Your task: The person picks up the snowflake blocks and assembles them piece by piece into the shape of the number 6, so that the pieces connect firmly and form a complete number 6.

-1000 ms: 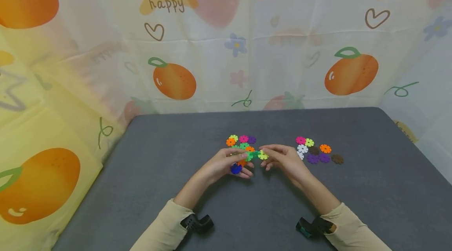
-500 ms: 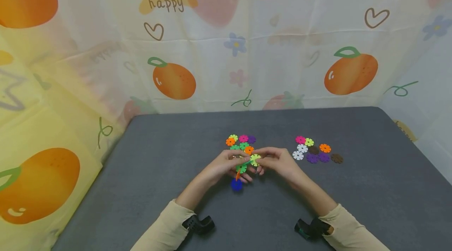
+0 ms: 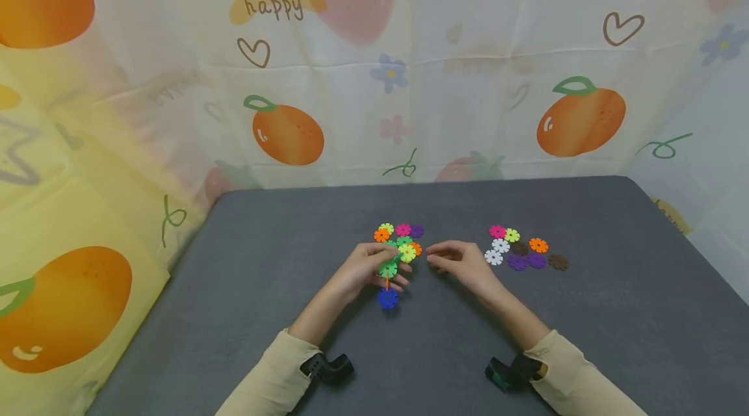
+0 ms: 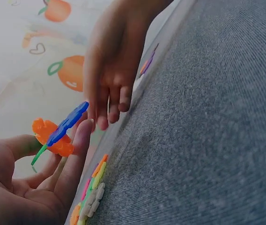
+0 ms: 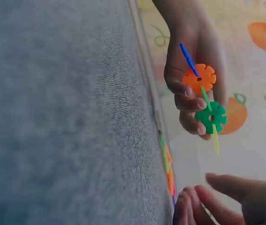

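Note:
My left hand [image 3: 361, 268] pinches a chain of linked plastic snowflake discs between thumb and fingers. At its lower end hangs a blue disc [image 3: 387, 299], joined to an orange disc [image 5: 205, 72]. Further up sit a light green disc [image 3: 388, 269] and a darker green disc [image 5: 220, 112], with a yellow disc [image 3: 406, 253] at the far end. The chain is held above the table. Just to the right, my right hand [image 3: 471, 265] hovers with loosely bent fingers, apart from the chain and holding nothing.
Behind the left hand, a group of loose discs includes a pink disc [image 3: 403, 229] and an orange disc [image 3: 381, 235]. Another group, with a white disc [image 3: 494, 258] and a brown disc [image 3: 558, 262], lies to the right on the grey table [image 3: 281, 234]. A fruit-print cloth [image 3: 468, 97] hangs behind.
The right hand brought the yellow disc up against the chain, then let go and drew back right. The left hand now holds the chain with the yellow disc on it, slightly further left.

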A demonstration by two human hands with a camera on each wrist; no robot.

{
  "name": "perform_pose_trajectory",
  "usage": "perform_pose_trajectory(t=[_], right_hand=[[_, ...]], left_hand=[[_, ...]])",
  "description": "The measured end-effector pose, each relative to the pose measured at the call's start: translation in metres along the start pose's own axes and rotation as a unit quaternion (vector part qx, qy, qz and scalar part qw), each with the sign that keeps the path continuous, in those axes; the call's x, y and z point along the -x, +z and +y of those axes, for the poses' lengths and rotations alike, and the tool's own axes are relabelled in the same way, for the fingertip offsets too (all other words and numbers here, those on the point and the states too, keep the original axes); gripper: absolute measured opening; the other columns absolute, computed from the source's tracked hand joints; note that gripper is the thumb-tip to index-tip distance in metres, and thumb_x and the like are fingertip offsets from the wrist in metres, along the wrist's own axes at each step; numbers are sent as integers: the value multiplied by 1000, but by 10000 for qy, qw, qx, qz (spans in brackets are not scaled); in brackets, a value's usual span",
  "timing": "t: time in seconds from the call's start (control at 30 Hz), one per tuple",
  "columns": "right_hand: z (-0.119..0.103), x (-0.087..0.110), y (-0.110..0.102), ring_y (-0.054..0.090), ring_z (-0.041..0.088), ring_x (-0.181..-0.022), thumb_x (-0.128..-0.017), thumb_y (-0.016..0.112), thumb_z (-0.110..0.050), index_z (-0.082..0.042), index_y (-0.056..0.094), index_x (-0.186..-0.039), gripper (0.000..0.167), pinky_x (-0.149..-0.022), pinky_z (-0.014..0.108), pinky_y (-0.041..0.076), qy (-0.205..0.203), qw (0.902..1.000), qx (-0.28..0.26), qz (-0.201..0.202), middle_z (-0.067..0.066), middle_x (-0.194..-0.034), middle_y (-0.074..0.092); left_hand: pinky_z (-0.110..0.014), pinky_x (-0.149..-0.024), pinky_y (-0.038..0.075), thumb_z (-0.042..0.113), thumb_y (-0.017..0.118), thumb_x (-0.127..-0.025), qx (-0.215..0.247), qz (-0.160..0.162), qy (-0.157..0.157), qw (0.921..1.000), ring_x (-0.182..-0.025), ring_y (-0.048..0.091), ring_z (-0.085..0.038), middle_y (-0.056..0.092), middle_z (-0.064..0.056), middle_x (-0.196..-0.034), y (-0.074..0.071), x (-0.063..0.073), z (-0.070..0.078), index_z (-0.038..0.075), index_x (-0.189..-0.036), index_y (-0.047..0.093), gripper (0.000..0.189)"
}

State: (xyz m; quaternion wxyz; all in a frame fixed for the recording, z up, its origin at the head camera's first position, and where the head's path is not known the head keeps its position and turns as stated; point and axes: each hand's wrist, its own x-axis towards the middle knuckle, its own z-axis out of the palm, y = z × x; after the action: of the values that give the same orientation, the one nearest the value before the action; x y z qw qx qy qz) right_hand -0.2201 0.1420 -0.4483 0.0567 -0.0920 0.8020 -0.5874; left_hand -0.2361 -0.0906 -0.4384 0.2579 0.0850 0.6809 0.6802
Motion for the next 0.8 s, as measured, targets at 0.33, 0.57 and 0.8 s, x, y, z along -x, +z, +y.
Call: perform_pose_trajectory(t=[0.33, 0.57, 0.8], right_hand=[[8, -21, 12, 56, 11, -73, -84, 76, -14, -3, 74, -104, 23, -63, 19, 46, -747, 9862, 1401, 463, 12, -95, 70], [9, -32, 16, 48, 11, -66, -84, 77, -18, -8, 73, -112, 30, -59, 21, 40, -670, 9778, 1932, 458, 8, -92, 65], [9, -31, 19, 47, 10, -68, -83, 78, -19, -9, 74, -106, 26, -61, 21, 40, -799, 9671, 2360, 513, 7, -90, 61]], left_hand=[[-40, -69, 63, 21, 51, -102, 21, -52, -27, 10000, -68, 74, -18, 76, -12, -92, 1, 1, -2, -2, -123, 61, 33], [-38, -67, 63, 20, 49, -103, -26, -15, -36, 10000, -67, 74, -18, 75, -14, -93, 1, 1, -2, -4, -122, 61, 33], [-38, -66, 63, 23, 51, -102, -69, -14, -44, 10000, -66, 74, -17, 75, -15, -94, 1, 0, -2, -3, -120, 63, 34]])
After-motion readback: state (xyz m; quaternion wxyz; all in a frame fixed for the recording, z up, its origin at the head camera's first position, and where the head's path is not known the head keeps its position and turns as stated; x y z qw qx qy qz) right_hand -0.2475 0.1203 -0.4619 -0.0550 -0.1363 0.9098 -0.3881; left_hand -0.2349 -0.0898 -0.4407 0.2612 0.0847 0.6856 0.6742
